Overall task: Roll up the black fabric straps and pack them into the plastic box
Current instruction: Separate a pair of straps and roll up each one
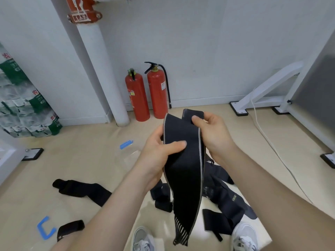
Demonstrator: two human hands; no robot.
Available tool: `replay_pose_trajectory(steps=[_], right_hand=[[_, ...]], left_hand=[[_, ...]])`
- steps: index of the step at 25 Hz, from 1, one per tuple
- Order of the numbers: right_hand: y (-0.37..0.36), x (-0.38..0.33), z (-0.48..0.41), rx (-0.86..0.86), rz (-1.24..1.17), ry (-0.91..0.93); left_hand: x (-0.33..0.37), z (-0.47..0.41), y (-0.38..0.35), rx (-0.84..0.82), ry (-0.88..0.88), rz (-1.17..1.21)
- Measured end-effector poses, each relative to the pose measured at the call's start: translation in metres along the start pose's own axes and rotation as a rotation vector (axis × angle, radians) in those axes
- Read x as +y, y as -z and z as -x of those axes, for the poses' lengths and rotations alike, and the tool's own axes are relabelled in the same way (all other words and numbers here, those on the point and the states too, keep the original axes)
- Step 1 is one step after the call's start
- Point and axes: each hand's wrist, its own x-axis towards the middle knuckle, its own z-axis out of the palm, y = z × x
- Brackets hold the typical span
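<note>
- At frame centre, chest-high above the floor (81, 156), both hands are clamped on one wide black strap (183, 178) with grey edging.
- The left hand (159, 147) grips the strap's mid-upper part from 9 o'clock, with the thumb (178, 144) laid across the front face.
- The right hand (212, 134) pinches the folded-over top end at 1 o'clock. The two hands are close, with only the strap's width between them.
- Key relation: the strap's long axis runs 12 to 6. The top end is bent over at the right hand, and the free tail hangs to 6 o'clock between the shoes (143, 240).
- Judgement: the roll would start at the top end, so the right hand is the nearer one to turn it and the left would feed the slack up. No coil shows yet.
- The plastic box (129, 153) is clear with a blue latch (126, 144). It sits on the floor at 10 o'clock from the hands, beyond and nearer the left hand. I can't tell what is inside, if anything.
- More black straps lie unrolled on the floor:
  - a heap (223, 192) at 5 o'clock, under the right forearm
  - one long strap (81, 191) at 8 o'clock
  - a short piece (70, 229) at 7 o'clock, just beside a blue tape mark (45, 228)
- Risk: the hanging tail may twist while rolling.
</note>
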Motion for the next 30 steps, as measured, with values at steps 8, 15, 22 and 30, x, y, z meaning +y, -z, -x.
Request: replay_pose_trajectory(steps=[8,15,22,30], right_hand=[[0.01,0.001,-0.018,0.084,0.254,0.263],[0.027,-0.004,-0.031,0.082,-0.11,-0.061],[0.037,-0.02,-0.023,-0.004,0.014,0.018],[0.024,-0.047,0.002,-0.203,-0.185,0.061]], left_hand=[[0.017,-0.002,0.019,0.086,-0.1,-0.014],[-0.003,0.011,0.036,-0.145,-0.003,0.076],[0.0,0.013,0.041,0.174,0.009,-0.026],[-0.01,0.013,0.011,0.101,0.046,-0.438]])
